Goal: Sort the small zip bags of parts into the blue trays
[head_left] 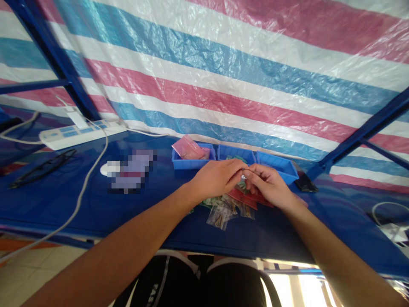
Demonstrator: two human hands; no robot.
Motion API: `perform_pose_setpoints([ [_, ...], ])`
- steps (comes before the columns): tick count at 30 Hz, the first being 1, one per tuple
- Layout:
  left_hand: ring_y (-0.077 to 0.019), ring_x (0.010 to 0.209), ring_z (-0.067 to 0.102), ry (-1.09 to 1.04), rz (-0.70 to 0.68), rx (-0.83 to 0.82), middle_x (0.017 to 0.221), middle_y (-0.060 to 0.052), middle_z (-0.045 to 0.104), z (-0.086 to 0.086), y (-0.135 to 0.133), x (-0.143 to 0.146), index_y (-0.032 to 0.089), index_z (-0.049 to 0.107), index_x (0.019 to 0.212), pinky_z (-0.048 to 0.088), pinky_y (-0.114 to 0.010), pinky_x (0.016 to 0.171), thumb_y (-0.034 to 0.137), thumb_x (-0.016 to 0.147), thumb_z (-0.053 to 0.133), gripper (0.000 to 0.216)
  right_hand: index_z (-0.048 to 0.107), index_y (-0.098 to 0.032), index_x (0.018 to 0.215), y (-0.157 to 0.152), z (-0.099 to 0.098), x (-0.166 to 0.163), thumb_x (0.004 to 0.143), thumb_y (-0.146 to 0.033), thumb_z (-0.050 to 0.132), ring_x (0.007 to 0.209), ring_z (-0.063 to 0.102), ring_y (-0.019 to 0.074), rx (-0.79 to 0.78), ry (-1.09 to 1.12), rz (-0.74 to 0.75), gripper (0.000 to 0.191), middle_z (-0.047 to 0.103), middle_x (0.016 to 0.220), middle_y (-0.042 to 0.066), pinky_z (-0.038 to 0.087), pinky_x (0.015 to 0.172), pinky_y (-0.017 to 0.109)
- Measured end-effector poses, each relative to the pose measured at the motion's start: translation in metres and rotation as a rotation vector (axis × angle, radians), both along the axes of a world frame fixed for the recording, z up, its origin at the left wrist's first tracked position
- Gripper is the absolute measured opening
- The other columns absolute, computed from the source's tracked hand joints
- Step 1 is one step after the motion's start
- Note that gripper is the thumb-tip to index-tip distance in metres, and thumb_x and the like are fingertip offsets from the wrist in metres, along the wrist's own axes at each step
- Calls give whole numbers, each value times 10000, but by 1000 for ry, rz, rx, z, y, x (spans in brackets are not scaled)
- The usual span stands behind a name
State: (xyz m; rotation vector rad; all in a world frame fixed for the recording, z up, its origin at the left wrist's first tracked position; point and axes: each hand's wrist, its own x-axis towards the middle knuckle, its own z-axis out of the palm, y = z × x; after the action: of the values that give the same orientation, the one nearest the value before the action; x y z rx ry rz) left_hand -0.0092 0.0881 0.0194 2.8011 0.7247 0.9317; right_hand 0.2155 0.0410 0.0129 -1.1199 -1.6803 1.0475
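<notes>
My left hand [217, 177] and my right hand [268, 183] meet above a pile of small bags, in front of the blue bins. Fingertips of both are pinched together on a small clear plastic bag [243, 182]; its contents are too small to tell. Below lie several clear bags [220, 216] with thin brass-coloured pieces inside, red bags [244, 198] and greenish bags [209, 201], partly covered by my hands. A pink bag [188, 148] rests in the left blue bin [191, 164]. Greenish bags show in the middle bin [234, 150], partly hidden by my left hand.
A third blue bin [283, 170] stands at the right, beside a black phone-like object [306, 183]. To the left are a white power strip [79, 135], a trailing white cable [83, 189], a thin black object [43, 169] and a blurred-out item [134, 168]. Striped sheeting [223, 76] hangs behind the blue table [96, 213].
</notes>
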Motion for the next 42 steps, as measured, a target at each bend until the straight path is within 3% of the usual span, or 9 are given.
perform_pose_setpoints([
  [20,-202,1180,702,-136,-132,-96,1262,-84,716,1,5,2,210,644,1372,543,-332,1021,302,1165,398,335,669,-218,835,-2,3,1,1011,-587,712,554,543,131,38,48,-7,411,646,706,-10,418,566,285],
  [42,-196,1103,706,-102,-138,-105,1250,-75,723,1,2,-1,210,647,1334,532,-308,963,284,1143,427,300,694,-208,827,-4,3,2,1030,-560,701,576,576,120,-4,9,22,406,676,723,-1,454,590,269],
])
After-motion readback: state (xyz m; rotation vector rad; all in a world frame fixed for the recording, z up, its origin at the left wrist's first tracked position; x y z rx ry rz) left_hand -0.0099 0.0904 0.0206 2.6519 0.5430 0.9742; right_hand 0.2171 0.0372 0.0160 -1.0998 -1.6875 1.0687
